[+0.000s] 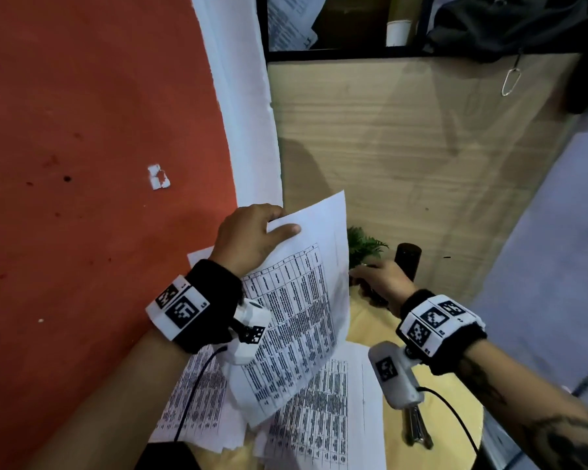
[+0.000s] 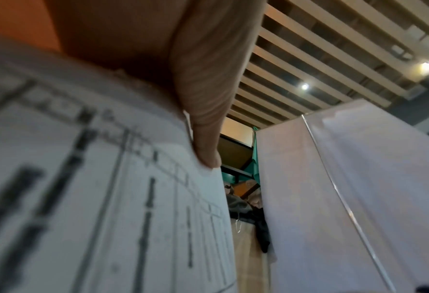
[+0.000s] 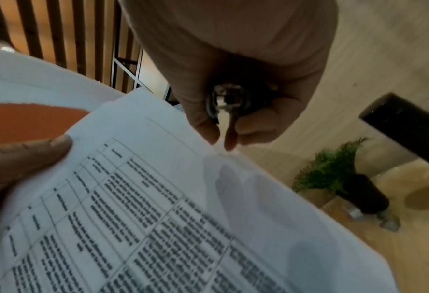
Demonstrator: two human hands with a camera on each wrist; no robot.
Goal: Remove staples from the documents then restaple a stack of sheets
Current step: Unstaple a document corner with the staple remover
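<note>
Holding a printed sheet (image 1: 299, 300) up off the round table (image 1: 455, 395), the left hand (image 1: 248, 239) pinches its top corner, thumb on the printed face. The right hand (image 1: 381, 283) is curled around a small metal tool (image 3: 227, 101), apparently a staple remover, just beside the sheet's right edge. More printed sheets (image 1: 319, 412) lie loose on the table beneath. A stapler (image 1: 418, 429) lies near the table's right edge. Behind the right hand stand a small potted plant (image 1: 364, 245) and a dark cylinder (image 1: 408, 259).
</note>
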